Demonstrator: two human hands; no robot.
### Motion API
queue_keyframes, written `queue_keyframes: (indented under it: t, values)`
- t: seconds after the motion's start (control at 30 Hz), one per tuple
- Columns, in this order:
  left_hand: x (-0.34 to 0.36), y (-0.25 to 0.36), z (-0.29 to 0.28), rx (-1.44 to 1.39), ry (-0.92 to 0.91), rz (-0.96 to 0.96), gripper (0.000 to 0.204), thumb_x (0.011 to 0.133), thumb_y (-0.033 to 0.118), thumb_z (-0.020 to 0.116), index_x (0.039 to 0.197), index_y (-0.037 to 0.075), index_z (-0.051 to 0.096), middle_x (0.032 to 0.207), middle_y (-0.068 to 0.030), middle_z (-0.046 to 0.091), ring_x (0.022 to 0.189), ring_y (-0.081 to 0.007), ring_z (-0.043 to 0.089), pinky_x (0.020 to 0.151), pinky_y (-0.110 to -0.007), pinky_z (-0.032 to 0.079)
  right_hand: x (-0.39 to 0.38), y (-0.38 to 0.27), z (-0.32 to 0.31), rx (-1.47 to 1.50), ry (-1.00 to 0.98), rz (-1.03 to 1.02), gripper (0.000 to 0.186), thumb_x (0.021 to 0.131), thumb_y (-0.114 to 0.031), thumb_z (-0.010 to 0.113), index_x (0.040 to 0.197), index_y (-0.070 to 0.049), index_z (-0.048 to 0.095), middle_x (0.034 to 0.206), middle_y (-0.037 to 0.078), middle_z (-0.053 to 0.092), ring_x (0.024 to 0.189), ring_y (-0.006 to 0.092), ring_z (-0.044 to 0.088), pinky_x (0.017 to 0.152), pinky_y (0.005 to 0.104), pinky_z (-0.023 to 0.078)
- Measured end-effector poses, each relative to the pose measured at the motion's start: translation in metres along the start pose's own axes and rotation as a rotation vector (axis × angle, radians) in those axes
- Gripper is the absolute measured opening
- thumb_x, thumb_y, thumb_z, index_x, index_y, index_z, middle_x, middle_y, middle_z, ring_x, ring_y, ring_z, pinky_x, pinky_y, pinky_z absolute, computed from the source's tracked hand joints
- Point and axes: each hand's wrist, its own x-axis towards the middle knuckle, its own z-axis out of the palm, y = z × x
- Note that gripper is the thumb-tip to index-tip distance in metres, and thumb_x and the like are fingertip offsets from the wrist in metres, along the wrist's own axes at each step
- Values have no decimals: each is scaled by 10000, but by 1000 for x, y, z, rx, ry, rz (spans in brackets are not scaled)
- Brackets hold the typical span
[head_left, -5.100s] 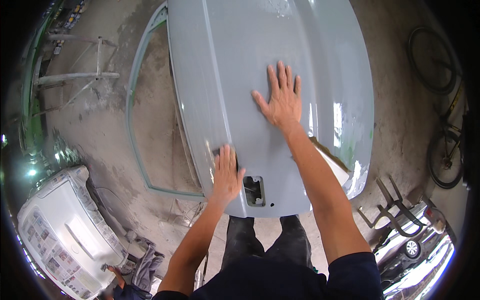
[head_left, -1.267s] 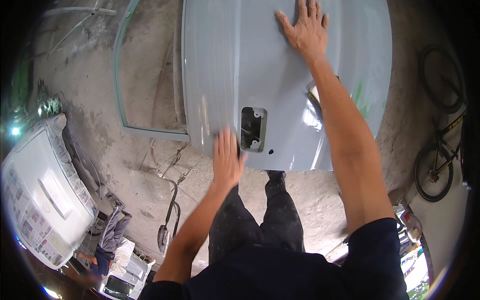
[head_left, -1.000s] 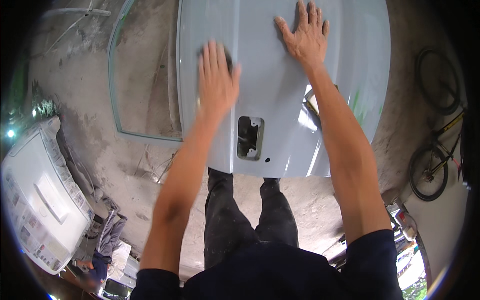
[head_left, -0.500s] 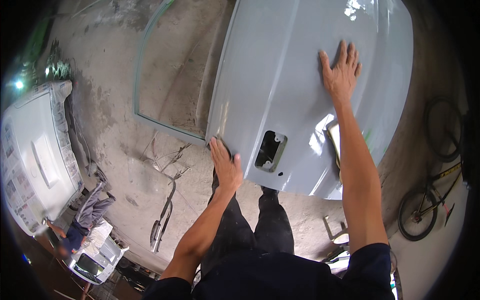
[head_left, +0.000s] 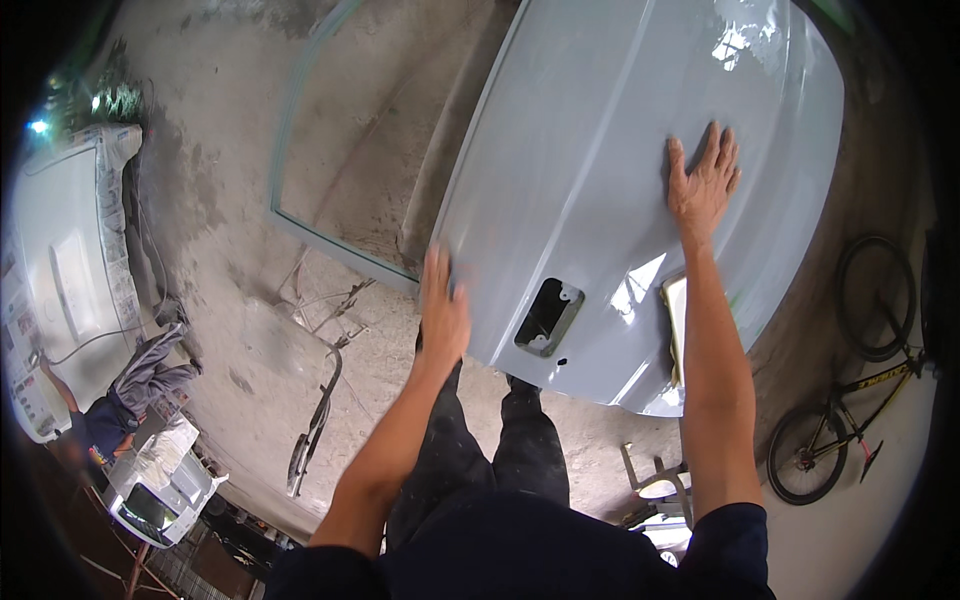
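A grey car door lies in front of me, with its green-edged window frame to the left. My right hand rests flat on the door's smooth skin, fingers spread, holding nothing. At the door's near left edge, by the corner of the window frame, is my left hand. It is slightly blurred, but its fingers are stretched out along the edge and it appears to hold nothing. Between my hands is a dark handle cutout with a small hole beside it. My right forearm partly covers a pale, flat-looking piece.
A bicycle leans at the right. On the left stands a white vehicle panel edged with newspaper, where another person bends with an arm out. A long dark strip lies on the concrete floor. Metal stand parts show at lower right.
The view has tilted, shifting the door slightly right and down. My left hand has slid a little farther along the door's edge; my right hand stays flat on the panel. The other person has shifted.
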Motion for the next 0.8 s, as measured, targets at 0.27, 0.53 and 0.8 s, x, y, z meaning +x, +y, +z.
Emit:
queue_keyframes:
  t: [0.27,0.53,0.8]
  values:
    - [178,93,36,-7,312,295,520,1128,126,490,1575,-137,444,1717,-345,335,1612,-498,299,1344,-563,237,1,-2,-4,-18,-52,33,922,1032,-761,468,1741,-193,311,1820,96,243,1694,300,169,1387,501,103]
    - [263,144,25,-93,146,615,560,1119,170,493,1628,-55,434,1742,-254,365,1631,-410,318,1355,-516,255,1,-2,-5,4,-64,24,951,1028,-770,464,1748,-175,287,1826,104,220,1701,294,135,1387,503,88]
    - [5,43,1,222,-252,523,651,1101,235,557,1667,-35,380,1756,-278,314,1634,-476,287,1328,-594,246,4,-9,-12,-35,-123,81,965,1021,-772,472,1742,-154,299,1818,130,236,1694,316,160,1384,524,91]
